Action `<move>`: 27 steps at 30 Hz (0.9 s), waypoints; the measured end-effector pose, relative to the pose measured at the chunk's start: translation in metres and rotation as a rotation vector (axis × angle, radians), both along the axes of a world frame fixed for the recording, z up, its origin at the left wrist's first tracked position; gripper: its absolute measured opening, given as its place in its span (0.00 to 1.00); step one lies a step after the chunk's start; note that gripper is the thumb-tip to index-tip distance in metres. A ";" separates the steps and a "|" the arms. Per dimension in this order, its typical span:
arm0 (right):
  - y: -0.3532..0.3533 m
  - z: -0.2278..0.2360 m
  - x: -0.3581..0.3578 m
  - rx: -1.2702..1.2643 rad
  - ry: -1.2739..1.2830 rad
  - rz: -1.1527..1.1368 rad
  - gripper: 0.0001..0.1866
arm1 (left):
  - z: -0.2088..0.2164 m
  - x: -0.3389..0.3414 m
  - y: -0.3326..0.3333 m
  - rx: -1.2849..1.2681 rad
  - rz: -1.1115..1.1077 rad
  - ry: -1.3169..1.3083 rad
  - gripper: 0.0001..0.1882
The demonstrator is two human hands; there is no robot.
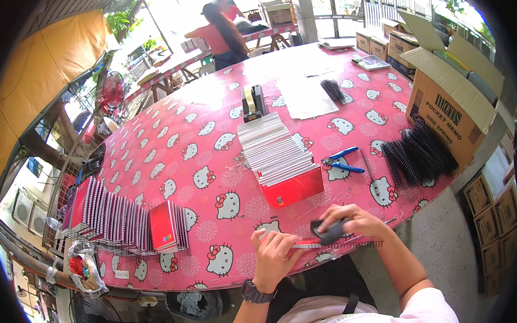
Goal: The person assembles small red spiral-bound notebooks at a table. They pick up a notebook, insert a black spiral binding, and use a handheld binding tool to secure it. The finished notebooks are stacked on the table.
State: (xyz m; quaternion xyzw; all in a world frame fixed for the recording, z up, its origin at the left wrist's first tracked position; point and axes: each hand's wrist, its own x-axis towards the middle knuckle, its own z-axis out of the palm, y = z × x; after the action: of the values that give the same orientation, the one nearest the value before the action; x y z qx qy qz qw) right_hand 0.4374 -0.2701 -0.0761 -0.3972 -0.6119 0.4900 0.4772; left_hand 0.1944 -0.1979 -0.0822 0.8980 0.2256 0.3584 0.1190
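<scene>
- A round table under a pink plastic cloth printed with white cat faces (199, 135) fills an open-air work area.
- The left hand (272, 254) pinches a thin red-covered notepad (302, 245) at the table's near edge.
- The right hand (349, 220) closes around a dark grey hand tool (329, 232), pressing on the notepad's black wire spiral (354, 245).
- A stack of red notepads (278, 158) stands just beyond; blue-handled pliers (340, 162) lie beside it.

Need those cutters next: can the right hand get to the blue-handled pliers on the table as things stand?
Probably yes. The blue-handled pliers lie in the open just beyond the right hand, nothing between, but that hand already grips a dark tool.
</scene>
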 end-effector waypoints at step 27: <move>0.040 0.000 -0.012 -0.054 -0.251 0.032 0.29 | -0.020 -0.017 0.033 -0.764 -0.141 -0.537 0.45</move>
State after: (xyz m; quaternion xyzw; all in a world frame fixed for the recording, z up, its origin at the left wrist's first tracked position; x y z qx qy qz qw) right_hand 0.4253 -0.2304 -0.0758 -0.4582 -0.6596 0.4602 0.3784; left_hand 0.1776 -0.1645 -0.1022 0.6786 0.2413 0.4603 0.5191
